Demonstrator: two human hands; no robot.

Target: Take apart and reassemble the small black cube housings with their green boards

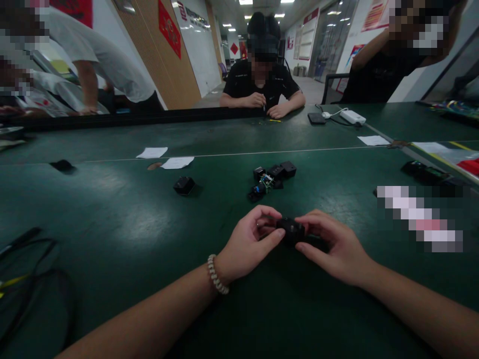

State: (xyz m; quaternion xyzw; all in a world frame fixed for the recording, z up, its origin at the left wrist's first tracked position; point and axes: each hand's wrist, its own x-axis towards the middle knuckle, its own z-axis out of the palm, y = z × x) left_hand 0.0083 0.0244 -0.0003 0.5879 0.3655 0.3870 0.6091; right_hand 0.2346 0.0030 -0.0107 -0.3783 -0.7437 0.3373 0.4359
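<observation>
Both my hands meet over the green table (112, 209), pinching one small black plastic part (291, 230) between them. My left hand (249, 244), with a bead bracelet on the wrist, grips its left side with thumb and fingers. My right hand (333, 247) holds its right side, fingers curled round it. Just beyond, a cluster of small black parts with a tiny circuit board and wires (271, 178) lies on the table. One more black part (183, 185) sits alone to the left.
A person in black sits across the table, hands at work (262, 102). Paper slips (164, 157) lie mid-table. A white power strip (352, 116) and black device (316, 118) sit far right. Black cables (26, 269) lie at my left; other people stand at both far corners.
</observation>
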